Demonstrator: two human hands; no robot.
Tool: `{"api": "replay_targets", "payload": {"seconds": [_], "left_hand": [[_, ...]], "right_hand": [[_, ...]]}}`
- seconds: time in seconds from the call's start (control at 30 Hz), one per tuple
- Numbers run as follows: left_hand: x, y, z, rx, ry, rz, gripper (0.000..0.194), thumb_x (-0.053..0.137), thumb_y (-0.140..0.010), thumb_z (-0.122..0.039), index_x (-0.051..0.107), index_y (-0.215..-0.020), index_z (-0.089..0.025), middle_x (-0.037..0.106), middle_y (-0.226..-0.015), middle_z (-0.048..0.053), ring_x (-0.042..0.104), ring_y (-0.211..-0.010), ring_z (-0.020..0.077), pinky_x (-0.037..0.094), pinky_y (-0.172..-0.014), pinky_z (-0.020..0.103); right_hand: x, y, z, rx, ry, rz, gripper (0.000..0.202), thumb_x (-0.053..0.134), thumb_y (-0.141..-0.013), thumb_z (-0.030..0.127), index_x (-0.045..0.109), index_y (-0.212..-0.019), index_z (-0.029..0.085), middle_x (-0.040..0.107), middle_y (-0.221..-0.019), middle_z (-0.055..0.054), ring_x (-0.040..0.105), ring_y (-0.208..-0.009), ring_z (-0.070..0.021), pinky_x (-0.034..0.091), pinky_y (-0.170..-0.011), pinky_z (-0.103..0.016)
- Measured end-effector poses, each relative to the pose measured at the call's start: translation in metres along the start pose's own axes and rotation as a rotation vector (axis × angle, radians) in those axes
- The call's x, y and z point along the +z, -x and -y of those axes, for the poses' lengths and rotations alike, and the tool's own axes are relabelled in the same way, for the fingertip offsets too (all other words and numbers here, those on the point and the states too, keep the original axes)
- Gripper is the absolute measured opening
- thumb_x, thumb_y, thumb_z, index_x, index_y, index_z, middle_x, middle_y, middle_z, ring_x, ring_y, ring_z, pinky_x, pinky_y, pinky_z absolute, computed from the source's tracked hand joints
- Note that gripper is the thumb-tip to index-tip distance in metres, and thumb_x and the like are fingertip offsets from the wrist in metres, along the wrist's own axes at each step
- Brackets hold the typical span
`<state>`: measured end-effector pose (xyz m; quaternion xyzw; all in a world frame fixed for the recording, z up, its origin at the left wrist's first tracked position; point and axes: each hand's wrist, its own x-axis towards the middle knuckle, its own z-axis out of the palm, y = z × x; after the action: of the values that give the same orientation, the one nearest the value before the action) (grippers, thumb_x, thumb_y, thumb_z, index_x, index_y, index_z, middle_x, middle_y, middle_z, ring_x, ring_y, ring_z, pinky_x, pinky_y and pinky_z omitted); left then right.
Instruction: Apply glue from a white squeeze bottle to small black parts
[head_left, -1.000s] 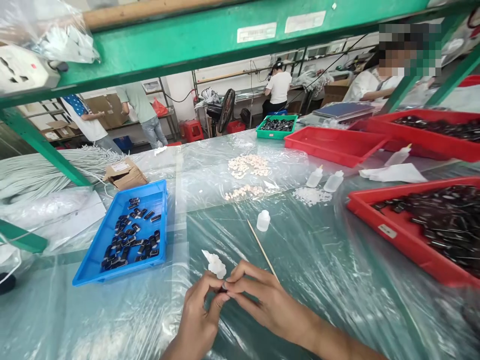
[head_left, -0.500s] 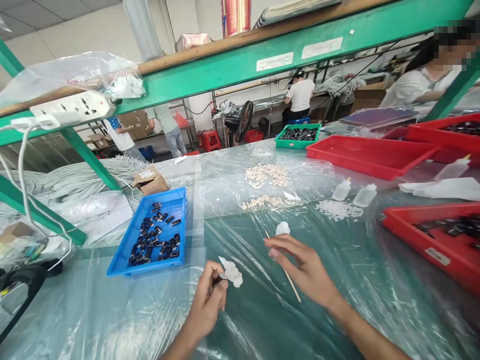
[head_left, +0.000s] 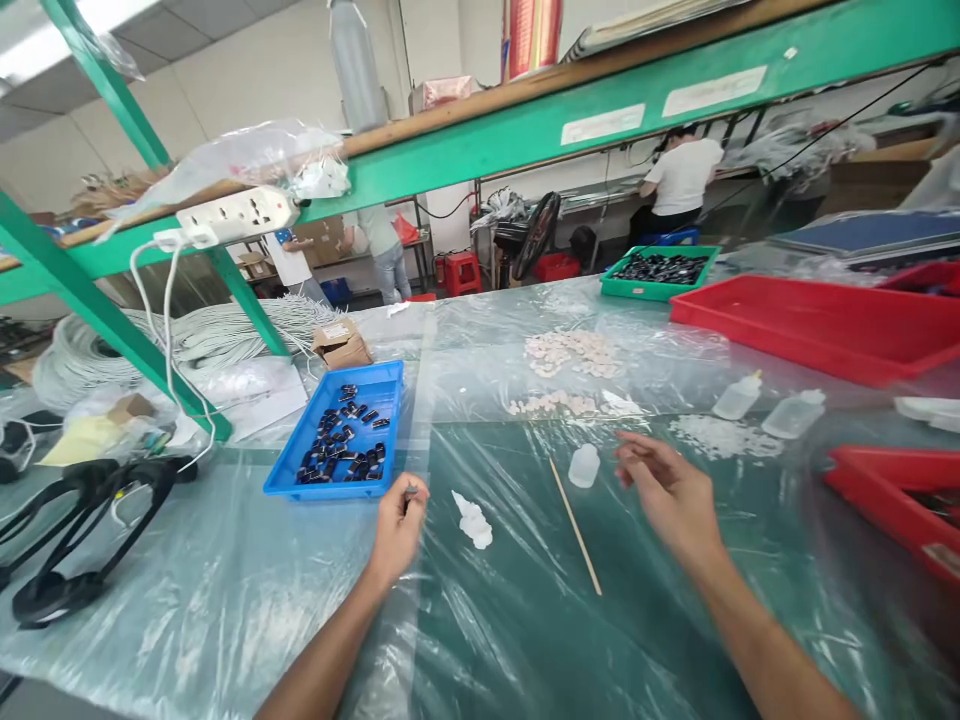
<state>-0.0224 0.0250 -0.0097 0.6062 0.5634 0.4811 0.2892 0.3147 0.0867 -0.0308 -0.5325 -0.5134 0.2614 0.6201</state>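
Note:
My left hand point(head_left: 400, 528) is closed, thumb and forefinger pinching a small dark part point(head_left: 410, 491) beside the near right corner of a blue tray point(head_left: 281, 474). Several black cylindrical parts point(head_left: 346, 432) lie in that tray. To the right of this hand rests a crumpled white tissue point(head_left: 474, 522). Over the green table top, my right hand point(head_left: 673, 492) hovers with its fingers apart and nothing visible in them. Left of it stand a small translucent bottle point(head_left: 583, 466) and a thin wooden stick point(head_left: 576, 528) lying flat.
Beige pieces point(head_left: 574, 353) are spread farther back. Small white bits point(head_left: 724, 437) lie near two squeeze bottles point(head_left: 738, 397). Red trays point(head_left: 810, 325) line the right, with a green tray point(head_left: 660, 290) behind. A green shelf beam point(head_left: 465, 150) crosses above; black cable loops point(head_left: 64, 590) lie left.
My left hand has moved left from the tissue to the blue tray's corner. My right hand has moved right, away from the stick and small bottle. The view has shifted left.

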Motion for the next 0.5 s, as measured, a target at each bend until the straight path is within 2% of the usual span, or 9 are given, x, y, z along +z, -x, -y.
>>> {"api": "replay_targets", "payload": {"seconds": [0.13, 0.33, 0.4, 0.5], "left_hand": [[0.005, 0.003, 0.005, -0.005, -0.004, 0.035, 0.024, 0.051, -0.080, -0.046, 0.052, -0.074, -0.022, 0.029, -0.046, -0.013, 0.028, -0.039, 0.0066, 0.025, -0.041, 0.017], [0.014, 0.006, 0.014, 0.015, 0.002, 0.086, 0.026, 0.051, -0.081, -0.052, 0.051, -0.077, -0.026, 0.027, -0.047, -0.012, 0.026, -0.038, 0.0075, 0.024, -0.038, 0.016], [0.014, 0.007, 0.014, 0.035, -0.013, 0.084, 0.026, 0.052, -0.080, -0.053, 0.053, -0.079, -0.027, 0.027, -0.047, -0.012, 0.027, -0.038, 0.0079, 0.025, -0.038, 0.016], [0.014, 0.010, 0.016, 0.068, -0.038, 0.073, 0.021, 0.054, -0.080, -0.051, 0.055, -0.082, -0.030, 0.027, -0.045, -0.012, 0.028, -0.037, 0.0085, 0.024, -0.039, 0.017]], "right_hand": [[-0.014, -0.018, -0.017, 0.026, 0.118, -0.098, 0.029, 0.047, -0.092, 0.035, 0.056, -0.113, 0.017, 0.063, -0.084, -0.001, 0.058, -0.060, -0.0092, 0.050, -0.057, -0.024], [-0.070, -0.058, -0.062, 0.152, 0.375, -0.304, 0.022, 0.056, -0.090, 0.029, 0.060, -0.105, 0.014, 0.064, -0.104, -0.004, 0.064, -0.088, -0.0155, 0.054, -0.079, -0.034], [-0.083, -0.067, -0.072, 0.184, 0.405, -0.353, 0.023, 0.056, -0.090, 0.028, 0.059, -0.107, 0.014, 0.064, -0.107, -0.005, 0.064, -0.091, -0.0164, 0.054, -0.080, -0.035], [-0.090, -0.078, -0.080, 0.212, 0.411, -0.391, 0.023, 0.055, -0.090, 0.029, 0.059, -0.108, 0.015, 0.064, -0.105, -0.004, 0.065, -0.088, -0.0155, 0.055, -0.078, -0.033]]}}
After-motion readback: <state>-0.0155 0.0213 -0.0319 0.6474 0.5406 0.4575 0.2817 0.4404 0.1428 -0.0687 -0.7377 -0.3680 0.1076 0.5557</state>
